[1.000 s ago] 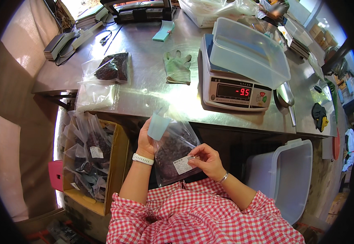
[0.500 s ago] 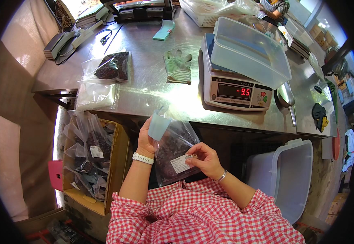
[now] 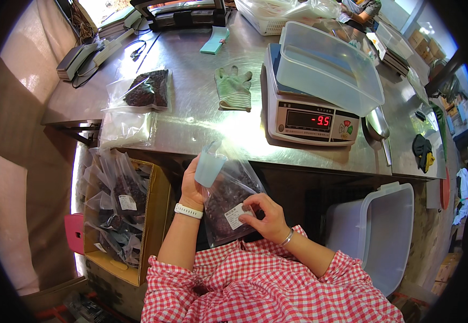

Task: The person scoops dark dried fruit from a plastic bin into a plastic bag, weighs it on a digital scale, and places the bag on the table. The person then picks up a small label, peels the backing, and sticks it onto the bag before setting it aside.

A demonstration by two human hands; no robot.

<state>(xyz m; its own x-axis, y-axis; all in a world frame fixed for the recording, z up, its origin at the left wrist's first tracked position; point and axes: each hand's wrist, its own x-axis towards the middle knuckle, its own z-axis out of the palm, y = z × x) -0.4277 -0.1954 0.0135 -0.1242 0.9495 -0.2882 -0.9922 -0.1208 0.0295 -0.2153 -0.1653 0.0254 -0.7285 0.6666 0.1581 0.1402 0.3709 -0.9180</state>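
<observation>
My left hand [image 3: 192,183] grips a clear bag of dark dried pieces [image 3: 225,192] at its left edge, together with a pale blue sheet [image 3: 210,166] near the top. A white printed label [image 3: 234,217] lies on the bag's lower front. My right hand [image 3: 258,215] has its curled thumb and finger pressed on that label. Beyond the bag, on the steel table [image 3: 185,125], are a striped knit glove [image 3: 234,89] and a digital scale [image 3: 309,127] with a translucent bin [image 3: 325,70] resting on top.
A cardboard box of filled bags [image 3: 125,188] stands left of my knees, a plastic tub [image 3: 384,237] right. On the table are bagged pieces [image 3: 147,90], empty bags [image 3: 126,129], teal slips [image 3: 214,40], a metal scoop [image 3: 376,129] and dark gloves [image 3: 422,153]. A co-worker [image 3: 363,13] is behind.
My right hand has shifted slightly left across the label, its fingers now lying more over it. My left hand keeps its hold on the bag and blue sheet.
</observation>
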